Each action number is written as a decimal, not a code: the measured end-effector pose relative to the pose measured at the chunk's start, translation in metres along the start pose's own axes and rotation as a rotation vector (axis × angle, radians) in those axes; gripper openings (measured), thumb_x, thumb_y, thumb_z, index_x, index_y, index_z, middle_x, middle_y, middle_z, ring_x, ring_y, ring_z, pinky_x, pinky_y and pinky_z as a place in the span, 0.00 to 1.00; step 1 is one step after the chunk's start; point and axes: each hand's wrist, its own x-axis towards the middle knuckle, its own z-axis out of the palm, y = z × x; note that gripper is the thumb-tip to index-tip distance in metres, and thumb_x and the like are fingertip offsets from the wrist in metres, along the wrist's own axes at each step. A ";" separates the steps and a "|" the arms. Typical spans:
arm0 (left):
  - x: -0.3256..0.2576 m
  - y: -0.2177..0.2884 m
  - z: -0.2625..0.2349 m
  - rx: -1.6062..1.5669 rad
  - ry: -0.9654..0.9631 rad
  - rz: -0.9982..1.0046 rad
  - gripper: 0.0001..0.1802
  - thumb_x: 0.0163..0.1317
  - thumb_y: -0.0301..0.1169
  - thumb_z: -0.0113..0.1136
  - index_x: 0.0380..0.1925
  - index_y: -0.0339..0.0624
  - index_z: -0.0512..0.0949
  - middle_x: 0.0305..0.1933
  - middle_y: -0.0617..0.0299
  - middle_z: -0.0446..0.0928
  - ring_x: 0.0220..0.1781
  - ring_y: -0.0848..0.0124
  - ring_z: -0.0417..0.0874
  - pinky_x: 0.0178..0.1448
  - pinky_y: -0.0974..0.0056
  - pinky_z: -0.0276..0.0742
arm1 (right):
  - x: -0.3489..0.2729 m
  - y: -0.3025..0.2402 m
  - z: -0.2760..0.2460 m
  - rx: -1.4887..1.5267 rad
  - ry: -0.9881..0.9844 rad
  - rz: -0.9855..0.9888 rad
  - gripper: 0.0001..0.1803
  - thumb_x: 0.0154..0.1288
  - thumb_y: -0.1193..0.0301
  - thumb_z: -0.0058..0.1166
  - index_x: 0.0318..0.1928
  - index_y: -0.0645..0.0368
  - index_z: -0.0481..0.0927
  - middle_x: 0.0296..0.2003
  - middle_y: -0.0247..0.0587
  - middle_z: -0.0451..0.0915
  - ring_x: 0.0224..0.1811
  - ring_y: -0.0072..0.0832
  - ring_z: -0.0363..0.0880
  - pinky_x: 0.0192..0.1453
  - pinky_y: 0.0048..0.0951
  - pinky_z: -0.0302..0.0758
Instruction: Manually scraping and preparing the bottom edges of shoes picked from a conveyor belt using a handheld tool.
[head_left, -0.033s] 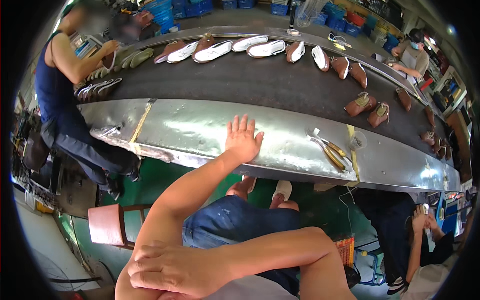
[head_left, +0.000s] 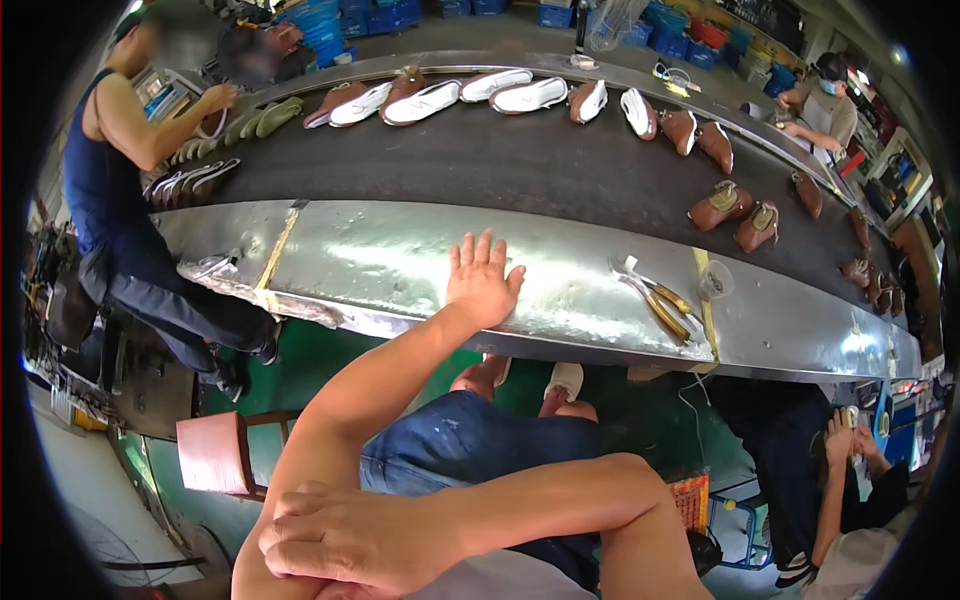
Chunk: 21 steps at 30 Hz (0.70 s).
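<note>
My left hand (head_left: 482, 280) lies palm down on the shiny metal ledge (head_left: 390, 225) along the near side of the workbench, fingers spread and nothing in it. My right hand (head_left: 365, 540) reaches across my chest, its fingers wrapped round my left upper arm (head_left: 330, 440). To the right of my left hand, a pair of pincers (head_left: 655, 310) with yellowish handles rests on the ledge beside another hand tool (head_left: 668, 293). A small clear cup (head_left: 714, 281) stands by the yellow tape (head_left: 704, 300); its contents are too small to make out.
Brown and white shoes (head_left: 530, 96) line the dark belt (head_left: 430, 160), with more brown shoes (head_left: 720, 206) at right. One person (head_left: 115, 140) stands at left, another (head_left: 825, 110) works far right, a third (head_left: 840, 500) sits near right. A brown-topped stool (head_left: 213, 452) stands at lower left.
</note>
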 end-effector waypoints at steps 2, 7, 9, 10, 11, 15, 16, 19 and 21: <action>-0.001 -0.002 0.003 -0.004 0.021 0.017 0.37 0.73 0.53 0.40 0.72 0.37 0.59 0.79 0.45 0.49 0.81 0.45 0.44 0.81 0.44 0.37 | -0.005 0.002 -0.021 0.064 -0.155 0.105 0.19 0.54 0.65 0.66 0.39 0.62 0.72 0.43 0.45 0.75 0.50 0.45 0.71 0.57 0.45 0.67; -0.003 -0.004 -0.003 0.003 -0.036 0.059 0.39 0.73 0.53 0.41 0.73 0.36 0.56 0.79 0.43 0.47 0.82 0.45 0.40 0.82 0.44 0.33 | -0.061 -0.005 -0.127 -0.657 -0.090 0.210 0.19 0.54 0.62 0.66 0.38 0.61 0.75 0.45 0.44 0.77 0.51 0.45 0.74 0.54 0.44 0.71; -0.004 -0.014 0.005 -0.038 0.026 0.087 0.37 0.72 0.52 0.44 0.72 0.37 0.59 0.78 0.42 0.51 0.81 0.43 0.44 0.81 0.43 0.36 | -0.114 -0.013 -0.190 -1.150 -0.069 0.514 0.21 0.53 0.61 0.67 0.41 0.61 0.77 0.50 0.49 0.75 0.54 0.47 0.73 0.56 0.48 0.71; -0.005 -0.021 0.000 -0.045 0.045 0.118 0.34 0.72 0.51 0.45 0.68 0.38 0.65 0.76 0.43 0.55 0.79 0.42 0.48 0.79 0.42 0.41 | -0.149 -0.017 -0.217 -1.352 -0.020 0.613 0.22 0.53 0.62 0.67 0.43 0.63 0.77 0.52 0.51 0.73 0.55 0.49 0.72 0.58 0.50 0.70; -0.002 -0.025 -0.007 -0.057 0.065 0.156 0.31 0.71 0.50 0.47 0.64 0.40 0.70 0.75 0.43 0.59 0.78 0.41 0.52 0.77 0.40 0.47 | -0.177 -0.028 -0.241 -1.538 0.003 0.695 0.23 0.53 0.64 0.66 0.46 0.64 0.76 0.52 0.52 0.73 0.57 0.51 0.70 0.61 0.53 0.66; 0.085 -0.045 -0.059 -0.353 -0.142 -0.037 0.22 0.69 0.47 0.53 0.48 0.39 0.81 0.57 0.46 0.79 0.58 0.48 0.79 0.60 0.49 0.74 | -0.218 -0.069 -0.271 -1.697 0.089 0.997 0.24 0.54 0.65 0.64 0.49 0.65 0.75 0.55 0.52 0.72 0.61 0.51 0.68 0.65 0.55 0.62; 0.116 -0.050 -0.062 -0.367 -0.079 -0.061 0.24 0.68 0.48 0.54 0.50 0.39 0.80 0.55 0.46 0.80 0.56 0.49 0.80 0.59 0.52 0.75 | -0.221 -0.073 -0.273 -1.698 0.099 1.008 0.24 0.54 0.65 0.64 0.49 0.65 0.75 0.56 0.52 0.72 0.62 0.51 0.67 0.66 0.55 0.60; 0.224 -0.078 -0.034 -0.331 0.119 -0.090 0.31 0.66 0.52 0.56 0.56 0.36 0.77 0.55 0.44 0.80 0.58 0.50 0.80 0.64 0.55 0.74 | -0.220 -0.069 -0.276 -1.672 0.146 1.035 0.26 0.53 0.64 0.64 0.50 0.64 0.75 0.58 0.51 0.71 0.64 0.50 0.67 0.67 0.54 0.60; 0.291 -0.074 -0.021 -0.411 0.175 -0.198 0.36 0.65 0.54 0.57 0.60 0.33 0.73 0.57 0.42 0.78 0.61 0.49 0.79 0.67 0.55 0.72 | -0.225 -0.071 -0.281 -1.659 0.178 1.039 0.27 0.51 0.64 0.65 0.49 0.64 0.75 0.57 0.50 0.72 0.62 0.51 0.68 0.66 0.54 0.61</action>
